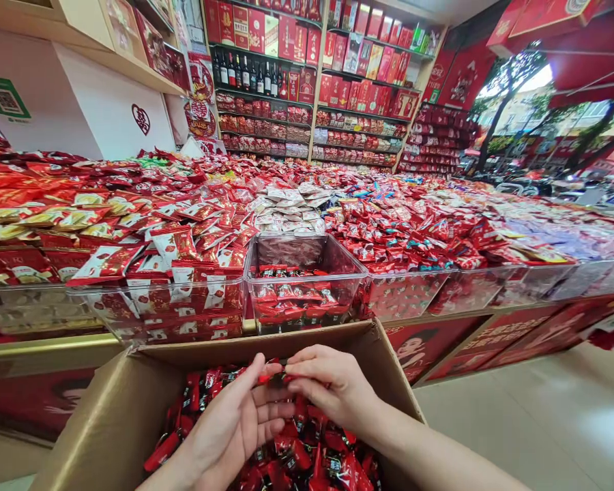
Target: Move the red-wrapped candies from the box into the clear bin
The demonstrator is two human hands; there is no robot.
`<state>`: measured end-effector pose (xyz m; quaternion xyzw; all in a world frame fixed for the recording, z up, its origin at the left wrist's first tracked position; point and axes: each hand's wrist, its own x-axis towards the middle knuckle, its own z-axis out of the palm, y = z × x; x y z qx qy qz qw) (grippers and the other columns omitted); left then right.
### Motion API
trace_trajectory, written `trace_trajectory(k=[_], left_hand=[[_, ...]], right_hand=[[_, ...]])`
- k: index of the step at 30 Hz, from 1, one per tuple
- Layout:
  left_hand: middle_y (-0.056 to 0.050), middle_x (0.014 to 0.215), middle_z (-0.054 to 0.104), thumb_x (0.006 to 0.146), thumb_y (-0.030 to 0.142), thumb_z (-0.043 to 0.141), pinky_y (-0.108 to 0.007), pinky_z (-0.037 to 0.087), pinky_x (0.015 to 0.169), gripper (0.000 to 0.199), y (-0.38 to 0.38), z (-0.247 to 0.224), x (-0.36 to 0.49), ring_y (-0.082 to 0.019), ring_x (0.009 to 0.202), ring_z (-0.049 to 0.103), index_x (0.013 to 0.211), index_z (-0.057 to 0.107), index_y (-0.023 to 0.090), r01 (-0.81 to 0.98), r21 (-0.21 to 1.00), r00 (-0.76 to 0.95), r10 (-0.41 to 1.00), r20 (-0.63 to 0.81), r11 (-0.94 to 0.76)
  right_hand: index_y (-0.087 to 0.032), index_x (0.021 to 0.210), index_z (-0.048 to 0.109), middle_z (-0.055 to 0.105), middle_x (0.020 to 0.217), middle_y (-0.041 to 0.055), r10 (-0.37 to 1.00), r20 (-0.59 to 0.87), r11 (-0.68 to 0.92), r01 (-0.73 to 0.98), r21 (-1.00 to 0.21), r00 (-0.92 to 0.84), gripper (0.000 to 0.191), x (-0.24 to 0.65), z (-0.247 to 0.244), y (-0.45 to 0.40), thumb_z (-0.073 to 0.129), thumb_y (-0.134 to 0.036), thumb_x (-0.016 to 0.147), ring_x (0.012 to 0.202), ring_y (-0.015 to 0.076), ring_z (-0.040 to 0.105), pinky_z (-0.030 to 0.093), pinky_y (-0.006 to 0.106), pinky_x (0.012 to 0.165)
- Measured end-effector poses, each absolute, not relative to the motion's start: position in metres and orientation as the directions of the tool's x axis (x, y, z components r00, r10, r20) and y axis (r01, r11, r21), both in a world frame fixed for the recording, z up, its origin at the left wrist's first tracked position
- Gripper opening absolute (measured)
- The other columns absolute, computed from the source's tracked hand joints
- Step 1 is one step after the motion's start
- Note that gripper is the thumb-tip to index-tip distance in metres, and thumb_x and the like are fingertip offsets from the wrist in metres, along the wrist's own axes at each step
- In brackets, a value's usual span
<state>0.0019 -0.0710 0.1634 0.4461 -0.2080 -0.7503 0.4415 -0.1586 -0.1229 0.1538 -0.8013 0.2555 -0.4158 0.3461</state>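
Over an open cardboard box (pixel 184 354), my two hands come together at the fingertips. A small red candy packet (pixel 266 377) is between them, mostly covered by the fingers. My right hand (pixel 332 382) pinches its right end with thumb and fingers. My left hand (pixel 240 416) has its palm turned up, thumb and forefinger at the packet's left end, the other fingers loosely curled beneath. Many red and black wrapped candies (pixel 312 457) fill the box below. Just behind the box, a clear plastic bin (pixel 307 283) holds a low layer of similar red packets.
Neighbouring clear bins are heaped with red and white packets (pixel 174 252) on the left and red packets (pixel 389 232) on the right. Shelves (pixel 314 88) of boxes and bottles stand behind. Tiled floor (pixel 532 409) shows at right, below the counter front (pixel 440 341).
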Motion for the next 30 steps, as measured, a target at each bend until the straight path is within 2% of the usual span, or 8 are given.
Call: trace_trajectory(k=[4,7,11,16,19,22,26,30], left_hand=[[0.001,0.085,0.062,0.071,0.021,0.063,-0.022,0.047,0.064,0.035,-0.072,0.162,0.008,-0.008,0.067,0.058,0.102,0.047,0.021,0.408,0.850,-0.007,-0.933,-0.361,-0.332],[0.001,0.083,0.064,0.069,0.019,0.065,-0.023,0.048,0.065,0.046,-0.073,0.165,0.007,-0.009,0.066,0.058,0.109,0.042,0.022,0.356,0.899,0.038,-0.957,-0.288,-0.256],[0.000,0.076,0.067,0.066,0.018,0.067,-0.021,0.048,0.063,0.049,-0.073,0.170,0.003,-0.010,0.065,0.059,0.108,0.042,0.018,0.315,0.919,0.052,-0.963,-0.264,-0.235],[0.000,0.082,0.066,0.067,0.020,0.066,-0.020,0.048,0.062,0.038,-0.074,0.168,0.006,-0.008,0.064,0.059,0.100,0.047,0.018,0.319,0.915,0.060,-0.959,-0.278,-0.246],[0.000,0.083,0.064,0.068,0.020,0.066,-0.019,0.047,0.059,0.040,-0.075,0.168,0.010,-0.007,0.061,0.057,0.103,0.046,0.019,0.362,0.890,0.039,-0.949,-0.312,-0.278],[0.000,0.081,0.063,0.068,0.020,0.066,-0.019,0.045,0.056,0.043,-0.074,0.171,0.012,-0.006,0.059,0.054,0.105,0.044,0.019,0.367,0.873,-0.004,-0.939,-0.343,-0.321],[0.002,0.066,0.061,0.072,0.031,0.061,-0.017,0.038,0.045,0.039,-0.072,0.176,0.013,-0.008,0.053,0.053,0.106,0.043,0.019,0.350,0.872,-0.055,-0.937,-0.344,-0.341],[-0.004,0.074,0.065,0.077,0.043,0.050,-0.020,0.040,0.050,0.037,-0.073,0.178,0.020,-0.012,0.060,0.057,0.104,0.046,0.018,0.428,0.843,-0.065,-0.942,-0.330,-0.325]], right_hand=[[-0.021,0.098,0.060,0.053,0.106,0.0074,-0.572,0.483,-0.709,-0.103,-0.698,0.663,0.027,-0.162,0.157,-0.116,0.058,-0.026,0.072,0.094,0.0135,0.052,0.043,0.025,0.081],[-0.019,0.095,0.058,0.054,0.103,0.0068,-0.655,0.449,-0.628,-0.107,-0.771,0.608,0.027,-0.159,0.156,-0.114,0.060,-0.028,0.070,0.094,0.0143,0.051,0.042,0.026,0.082],[-0.017,0.083,0.054,0.057,0.075,0.0010,-0.847,0.203,-0.292,-0.112,-0.950,0.491,0.019,-0.151,0.149,-0.117,0.059,-0.032,0.071,0.066,0.0102,0.052,0.043,0.022,0.061],[-0.016,0.069,0.045,0.052,0.057,-0.0021,-0.864,-0.025,0.019,-0.017,-1.000,0.503,0.025,-0.152,0.153,-0.123,0.060,-0.036,0.068,0.050,0.0084,0.049,0.040,0.021,0.048],[-0.015,0.082,0.051,0.056,0.079,0.0047,-0.786,0.241,-0.358,-0.102,-0.928,0.570,0.014,-0.158,0.158,-0.121,0.055,-0.023,0.072,0.070,0.0123,0.054,0.045,0.025,0.061],[-0.018,0.106,0.050,0.047,0.112,0.0100,-0.523,0.492,-0.792,-0.183,-0.583,0.696,0.036,-0.163,0.160,-0.117,0.051,-0.011,0.071,0.099,0.0162,0.046,0.042,0.030,0.081],[-0.017,0.097,0.052,0.058,0.091,0.0063,-0.294,0.645,-0.956,-0.207,-0.209,0.706,0.023,-0.165,0.173,-0.116,0.047,-0.009,0.076,0.079,0.0133,0.051,0.044,0.026,0.068],[-0.016,0.093,0.051,0.058,0.090,0.0066,-0.202,0.766,-0.973,-0.217,-0.084,0.610,0.019,-0.173,0.220,-0.133,0.052,-0.010,0.074,0.082,0.0137,0.051,0.044,0.027,0.071]])
